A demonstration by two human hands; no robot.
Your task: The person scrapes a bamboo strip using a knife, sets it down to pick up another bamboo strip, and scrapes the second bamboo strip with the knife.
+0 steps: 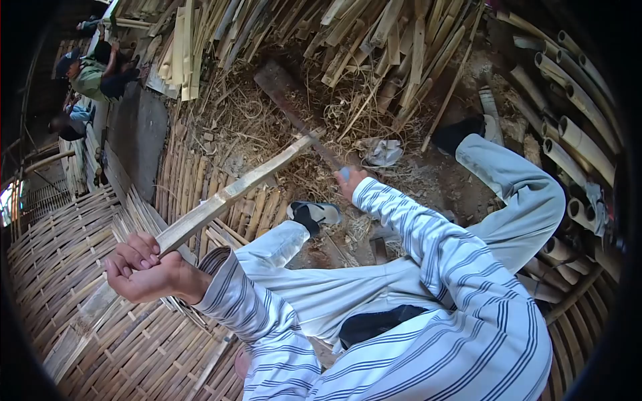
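My left hand is closed around a long pale bamboo strip, which runs from the lower left up to the middle of the view. In my right hand is the handle of a large knife with a broad, dark blade pointing up and left. The strip's far end meets the narrow part of the knife, near the handle. Curled shavings lie on the ground beneath the blade and around it.
Split bamboo pieces are piled ahead. Hollow bamboo poles lie at the right. A woven bamboo panel spreads at the left. Other people sit at the upper left, one in a green shirt. A crumpled bag lies among the shavings.
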